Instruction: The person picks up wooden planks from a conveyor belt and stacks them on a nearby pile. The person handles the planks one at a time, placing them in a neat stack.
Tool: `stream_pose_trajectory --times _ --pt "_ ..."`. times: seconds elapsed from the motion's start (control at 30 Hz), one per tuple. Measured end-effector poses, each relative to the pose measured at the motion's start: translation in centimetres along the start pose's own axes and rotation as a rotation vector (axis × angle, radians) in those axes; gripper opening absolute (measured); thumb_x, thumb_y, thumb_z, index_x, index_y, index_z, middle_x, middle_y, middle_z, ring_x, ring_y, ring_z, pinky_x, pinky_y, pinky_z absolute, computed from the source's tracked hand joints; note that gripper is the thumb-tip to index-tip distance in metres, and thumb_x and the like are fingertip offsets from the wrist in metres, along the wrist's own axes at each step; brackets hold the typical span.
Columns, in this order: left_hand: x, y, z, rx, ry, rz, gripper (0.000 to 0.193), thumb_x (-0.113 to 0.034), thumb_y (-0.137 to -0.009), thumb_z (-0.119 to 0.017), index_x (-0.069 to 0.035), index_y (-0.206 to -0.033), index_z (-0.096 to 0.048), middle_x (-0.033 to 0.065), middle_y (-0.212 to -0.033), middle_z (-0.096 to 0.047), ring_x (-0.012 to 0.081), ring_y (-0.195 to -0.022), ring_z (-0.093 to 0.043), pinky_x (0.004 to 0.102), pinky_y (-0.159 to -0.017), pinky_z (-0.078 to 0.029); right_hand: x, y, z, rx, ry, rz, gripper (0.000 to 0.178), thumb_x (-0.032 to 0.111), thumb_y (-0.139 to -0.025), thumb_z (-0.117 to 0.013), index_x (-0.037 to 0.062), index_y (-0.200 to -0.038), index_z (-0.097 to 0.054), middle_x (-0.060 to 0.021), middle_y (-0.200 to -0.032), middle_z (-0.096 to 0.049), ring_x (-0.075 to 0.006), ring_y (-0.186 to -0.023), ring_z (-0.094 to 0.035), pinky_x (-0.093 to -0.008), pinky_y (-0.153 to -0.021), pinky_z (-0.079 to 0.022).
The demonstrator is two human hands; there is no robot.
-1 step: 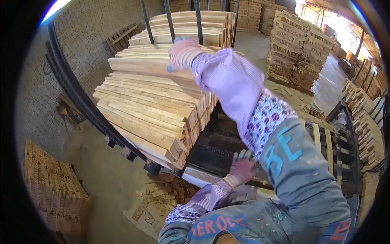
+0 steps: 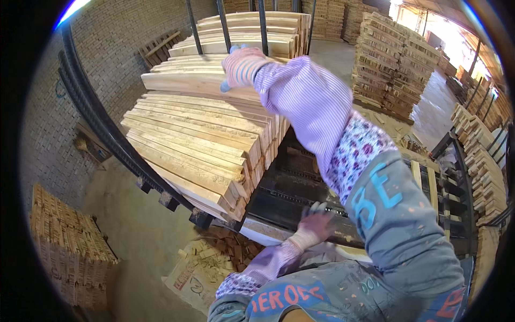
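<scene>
My right hand (image 2: 241,67), in a striped glove, reaches across a stack of pale sawn boards (image 2: 188,134). Its fingers bend over the top edge of a wooden board (image 2: 177,82) that stands higher than the nearer ones, and its thumb lies on the near face. My left hand (image 2: 315,222), also gloved and slightly blurred, is low over a dark machine bed (image 2: 279,196), fingers stretched out with nothing in them. Whether it touches the bed I cannot tell. Purple striped sleeve covers are on both forearms.
Black upright bars (image 2: 223,27) stand among the far boards. A curved black rail (image 2: 107,126) runs along the left. Offcuts (image 2: 214,252) lie on the floor below. Tall timber stacks (image 2: 394,64) rise at the back right, another stack (image 2: 70,241) at the lower left.
My left hand has shifted slightly left and nearer to me. My right hand keeps its grip on the board, its sleeve a little higher.
</scene>
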State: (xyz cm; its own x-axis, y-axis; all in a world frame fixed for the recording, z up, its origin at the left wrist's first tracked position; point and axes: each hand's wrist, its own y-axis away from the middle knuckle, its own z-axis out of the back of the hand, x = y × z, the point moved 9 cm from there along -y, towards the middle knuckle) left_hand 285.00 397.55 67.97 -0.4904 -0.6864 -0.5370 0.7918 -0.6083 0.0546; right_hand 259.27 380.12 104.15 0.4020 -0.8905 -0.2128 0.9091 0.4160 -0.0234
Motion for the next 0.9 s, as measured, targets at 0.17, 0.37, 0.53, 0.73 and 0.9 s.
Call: stream_pose_trajectory --times 0.17,0.37,0.53,0.73,0.9 --pt "9.9 10.0 -5.2 -0.188 0.345 0.055 0.061 -0.045 -0.094 -0.070 -0.016 -0.146 -0.058 0.0236 -0.148 -0.056 0.0420 -0.139 -0.051 0.0487 -0.117 -0.042 -1.5 -0.1 0.9 -0.143 -0.157 0.269 0.082 0.050 -0.092 -0.076 0.0090 -0.156 -0.049 -0.0210 -0.147 -0.060 -0.0393 -0.134 -0.060 -0.0510 -0.109 -0.051" --pt "14.5 16.2 -6.9 -0.024 0.421 0.206 0.055 -0.038 -0.096 -0.070 -0.008 -0.142 -0.060 0.0212 -0.147 -0.058 0.0378 -0.137 -0.054 0.0434 -0.116 -0.044 1.2 5.6 0.4 -0.323 0.329 0.223 0.064 0.032 -0.095 -0.072 0.0061 -0.150 -0.053 -0.0245 -0.147 -0.059 -0.0408 -0.126 -0.064 -0.0559 -0.110 -0.048" --pt "11.1 10.6 -5.2 -0.121 0.360 0.018 0.052 -0.033 -0.096 -0.072 -0.010 -0.142 -0.061 0.0212 -0.145 -0.060 0.0382 -0.136 -0.055 0.0433 -0.114 -0.045 -0.9 2.7 -3.3 -0.310 0.235 0.172 0.041 0.015 -0.104 -0.055 0.0052 -0.144 -0.055 -0.0268 -0.150 -0.056 -0.0473 -0.141 -0.052 -0.0567 -0.120 -0.039" --pt "2.5 4.1 -3.1 -0.107 0.480 -0.166 0.055 -0.036 -0.097 -0.070 -0.012 -0.145 -0.058 0.0232 -0.144 -0.059 0.0412 -0.136 -0.054 0.0481 -0.115 -0.044 2.6 5.5 -2.3 -0.427 -0.012 0.293 0.041 0.016 -0.104 -0.057 0.0017 -0.142 -0.054 -0.0230 -0.129 -0.069 -0.0420 -0.114 -0.070 -0.0535 -0.091 -0.060" --pt "-4.8 0.8 -4.3 0.145 0.357 -0.244 0.059 -0.039 -0.099 -0.068 -0.007 -0.146 -0.055 0.0251 -0.141 -0.061 0.0440 -0.130 -0.057 0.0486 -0.110 -0.046 -2.4 9.9 1.7 -0.389 0.053 0.180 0.034 0.004 -0.086 -0.075 0.0007 -0.119 -0.070 -0.0196 -0.101 -0.074 -0.0373 -0.095 -0.075 -0.0475 -0.071 -0.063"
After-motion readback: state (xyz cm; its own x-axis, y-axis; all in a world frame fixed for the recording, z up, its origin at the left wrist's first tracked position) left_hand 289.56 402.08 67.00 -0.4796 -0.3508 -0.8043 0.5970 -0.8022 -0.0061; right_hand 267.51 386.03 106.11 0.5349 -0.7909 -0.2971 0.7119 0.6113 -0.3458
